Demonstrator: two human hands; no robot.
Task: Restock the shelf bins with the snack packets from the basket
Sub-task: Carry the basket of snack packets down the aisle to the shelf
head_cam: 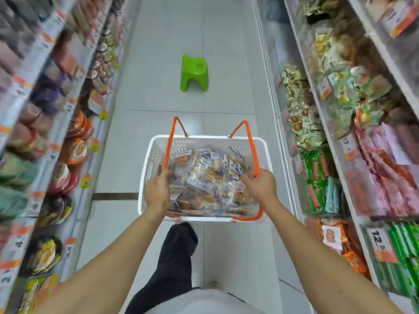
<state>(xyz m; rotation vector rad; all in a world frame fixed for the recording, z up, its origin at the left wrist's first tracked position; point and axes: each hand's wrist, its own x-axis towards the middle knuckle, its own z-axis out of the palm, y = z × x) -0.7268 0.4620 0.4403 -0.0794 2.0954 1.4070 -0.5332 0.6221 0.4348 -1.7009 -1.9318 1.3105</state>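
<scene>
A white plastic basket (149, 159) with orange handles hangs in front of me over the aisle floor. It is full of several clear snack packets (204, 175) holding beige pastries. My left hand (157, 191) grips the left orange handle (169, 141) near the basket's left side. My right hand (259, 185) grips the right orange handle (252, 143). Shelf bins (335, 123) packed with wrapped snacks run along the right side of the aisle.
A green plastic stool (193, 73) stands on the tiled floor ahead, mid-aisle. Shelves of round tubs and packets (74, 141) line the left. My dark-trousered leg (174, 264) steps forward under the basket. The aisle floor between the shelves is narrow.
</scene>
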